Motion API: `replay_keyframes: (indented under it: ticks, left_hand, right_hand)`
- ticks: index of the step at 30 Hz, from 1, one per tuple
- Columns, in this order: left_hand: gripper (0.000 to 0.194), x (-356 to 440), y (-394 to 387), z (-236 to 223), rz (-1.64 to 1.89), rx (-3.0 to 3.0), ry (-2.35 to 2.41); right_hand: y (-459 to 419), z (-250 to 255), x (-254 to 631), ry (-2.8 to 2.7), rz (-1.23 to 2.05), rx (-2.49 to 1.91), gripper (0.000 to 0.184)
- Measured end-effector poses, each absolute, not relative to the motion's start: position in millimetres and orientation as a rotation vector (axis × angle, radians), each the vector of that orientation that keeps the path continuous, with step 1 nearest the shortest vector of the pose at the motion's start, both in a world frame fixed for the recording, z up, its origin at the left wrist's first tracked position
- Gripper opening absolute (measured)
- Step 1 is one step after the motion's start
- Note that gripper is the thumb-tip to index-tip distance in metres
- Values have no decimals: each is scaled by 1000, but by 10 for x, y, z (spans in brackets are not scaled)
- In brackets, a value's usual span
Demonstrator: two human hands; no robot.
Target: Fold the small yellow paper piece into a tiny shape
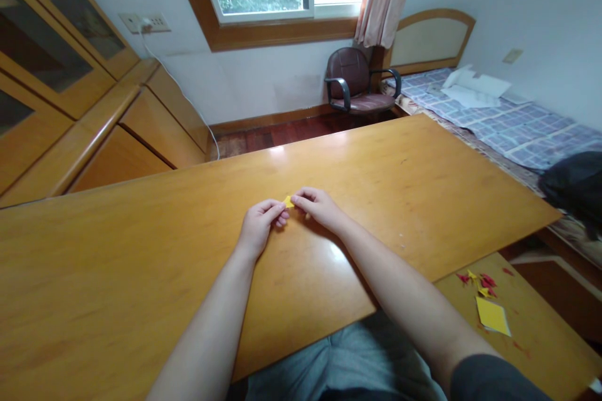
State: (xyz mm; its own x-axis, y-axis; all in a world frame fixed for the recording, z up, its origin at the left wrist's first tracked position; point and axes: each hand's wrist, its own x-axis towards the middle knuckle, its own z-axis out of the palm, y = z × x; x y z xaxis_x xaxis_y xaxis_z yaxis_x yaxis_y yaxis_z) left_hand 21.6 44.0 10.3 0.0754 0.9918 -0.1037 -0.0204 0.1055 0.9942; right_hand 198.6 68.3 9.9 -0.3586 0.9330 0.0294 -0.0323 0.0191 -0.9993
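A small folded piece of yellow paper point(288, 202) is pinched between my two hands, just above the wooden table point(188, 263). My left hand point(261, 223) grips its left side between thumb and forefinger, the other fingers curled beneath. On the right side, the thumb and fingers of my right hand point(318, 207) are closed on it too. Fingertips cover part of the paper, so its full shape is hidden.
On a lower wooden surface at the right lie a stack of yellow square paper point(493, 316) and several small red and yellow folded paper pieces point(487, 281). A chair point(357, 84), a bed point(508, 119) and a black bag point(574, 188) stand beyond.
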Motion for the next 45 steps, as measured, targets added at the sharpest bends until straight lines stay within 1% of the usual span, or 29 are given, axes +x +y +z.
replay_keyframes:
  ticks: [5, 13, 20, 25, 32, 40, 45]
  left_hand:
    - [25, 231, 440, 93, 1117, 1163, 1196]
    - [32, 241, 431, 98, 1058, 1230, 1202]
    - [30, 239, 433, 77, 1099, 1247, 1233]
    - [29, 256, 426, 81, 1147, 1238, 1254]
    - [34, 258, 410, 69, 1080, 1264, 1241]
    - [35, 289, 389, 129, 1058, 1309, 1256]
    - [34, 304, 395, 91, 1019, 1360, 1247]
  right_hand:
    - [684, 111, 1981, -1497, 1481, -1012, 34]
    - [689, 126, 1991, -1436, 1459, -1019, 38]
    - [709, 120, 1981, -1369, 1516, -974, 45]
    - [695, 131, 1980, -1338, 1574, -951, 39]
    - [715, 106, 1998, -1245, 1629, -914, 39]
    - [730, 64, 1998, -1210, 1660, -861, 34]
    - [723, 62, 1986, -1206, 1632, -879, 37]
